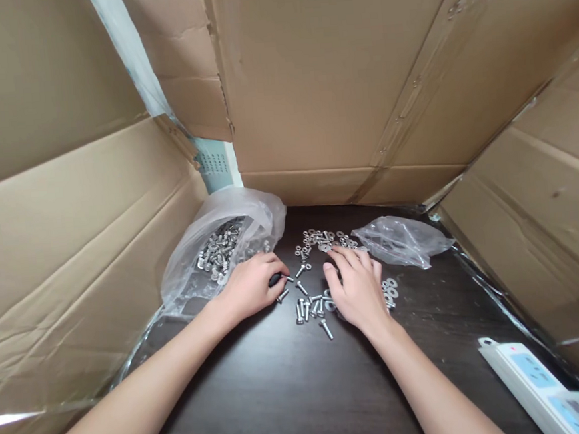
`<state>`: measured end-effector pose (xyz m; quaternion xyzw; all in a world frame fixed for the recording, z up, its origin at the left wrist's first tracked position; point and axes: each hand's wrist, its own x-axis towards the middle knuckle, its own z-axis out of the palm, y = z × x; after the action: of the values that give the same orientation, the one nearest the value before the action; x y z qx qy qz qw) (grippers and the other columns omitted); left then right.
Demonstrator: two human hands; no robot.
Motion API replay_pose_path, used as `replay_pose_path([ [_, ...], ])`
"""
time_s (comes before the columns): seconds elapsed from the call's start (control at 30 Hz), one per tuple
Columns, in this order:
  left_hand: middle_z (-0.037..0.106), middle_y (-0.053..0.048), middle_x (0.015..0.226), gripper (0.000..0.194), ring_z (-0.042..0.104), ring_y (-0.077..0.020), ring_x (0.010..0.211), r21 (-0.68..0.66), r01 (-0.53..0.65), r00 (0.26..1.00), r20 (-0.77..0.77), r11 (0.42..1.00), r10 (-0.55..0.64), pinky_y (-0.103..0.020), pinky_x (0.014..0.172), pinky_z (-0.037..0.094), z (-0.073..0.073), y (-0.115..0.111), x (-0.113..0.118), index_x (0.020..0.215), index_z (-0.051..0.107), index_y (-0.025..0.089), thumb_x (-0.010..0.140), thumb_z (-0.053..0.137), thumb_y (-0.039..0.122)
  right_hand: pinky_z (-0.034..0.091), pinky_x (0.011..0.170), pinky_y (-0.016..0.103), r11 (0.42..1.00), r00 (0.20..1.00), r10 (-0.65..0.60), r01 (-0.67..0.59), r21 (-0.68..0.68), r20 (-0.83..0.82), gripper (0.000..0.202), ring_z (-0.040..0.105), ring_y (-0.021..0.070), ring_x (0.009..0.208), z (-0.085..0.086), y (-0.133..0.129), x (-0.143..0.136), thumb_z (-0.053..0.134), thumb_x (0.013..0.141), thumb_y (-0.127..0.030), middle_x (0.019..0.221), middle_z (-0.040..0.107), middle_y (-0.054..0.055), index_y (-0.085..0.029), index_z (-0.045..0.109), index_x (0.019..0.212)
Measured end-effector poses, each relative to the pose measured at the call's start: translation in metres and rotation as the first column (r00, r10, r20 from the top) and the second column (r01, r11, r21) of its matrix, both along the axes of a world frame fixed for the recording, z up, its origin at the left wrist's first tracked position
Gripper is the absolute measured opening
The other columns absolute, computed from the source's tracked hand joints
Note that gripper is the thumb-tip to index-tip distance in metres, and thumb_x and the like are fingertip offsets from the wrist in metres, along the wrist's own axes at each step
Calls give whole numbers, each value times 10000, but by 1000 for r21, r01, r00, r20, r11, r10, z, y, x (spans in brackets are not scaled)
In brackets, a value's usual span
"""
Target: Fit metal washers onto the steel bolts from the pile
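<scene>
My left hand point(254, 283) is closed round a small black object point(274, 280), and a bolt point(288, 279) shows at its fingertips. Beside it lies another bolt point(282, 296). My right hand point(355, 282) rests palm down with fingers apart, its fingertips at a washer point(324, 247) on the edge of a pile of washers and nuts point(316, 237). Between the hands several bolts point(307, 309) lie loose on the dark table point(263, 393). More washers point(390, 289) show to the right of my right hand, partly hidden by it.
An open plastic bag point(183, 265) full of bolts lies at the left. A flatter clear bag point(404, 240) is at the back right. A white power strip point(522, 372) sits at the front right. Cardboard walls point(320, 94) enclose the table's back and sides.
</scene>
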<state>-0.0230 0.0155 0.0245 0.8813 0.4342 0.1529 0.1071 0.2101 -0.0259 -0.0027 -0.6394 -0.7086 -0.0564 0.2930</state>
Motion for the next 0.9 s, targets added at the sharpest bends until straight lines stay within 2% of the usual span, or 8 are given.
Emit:
replay_pose_path([
  [0.13, 733, -48, 1069, 164, 694, -260, 1031, 16, 9, 1000, 3, 1000, -9, -383, 880, 583, -2, -1, 1, 1022, 751, 221, 943, 610, 245, 359, 1025, 516, 1000, 1000, 23, -22, -5, 19, 365, 526, 318, 1253, 1, -1, -1, 433, 1049, -341, 1364, 672, 111, -173, 683, 1255],
  [0.57, 730, -60, 1117, 206, 700, -264, 1056, 30, 16, 1000, 14, 999, -16, -395, 906, 588, -2, -2, 1, 1086, 750, 220, 967, 588, 262, 353, 1012, 474, 1000, 1000, 19, -19, 13, 2, 317, 556, 289, 1218, 3, -2, -2, 428, 1052, -330, 1295, 682, 101, -191, 677, 1191],
  [0.9, 725, -69, 1116, 225, 699, -254, 1050, 43, 18, 999, 30, 999, -19, -374, 889, 587, -2, -2, 1, 1098, 745, 214, 984, 560, 274, 360, 1006, 482, 1000, 999, 21, -21, 9, -24, 335, 549, 301, 1194, 4, -3, -2, 402, 1055, -347, 1261, 676, 127, -195, 678, 1166],
])
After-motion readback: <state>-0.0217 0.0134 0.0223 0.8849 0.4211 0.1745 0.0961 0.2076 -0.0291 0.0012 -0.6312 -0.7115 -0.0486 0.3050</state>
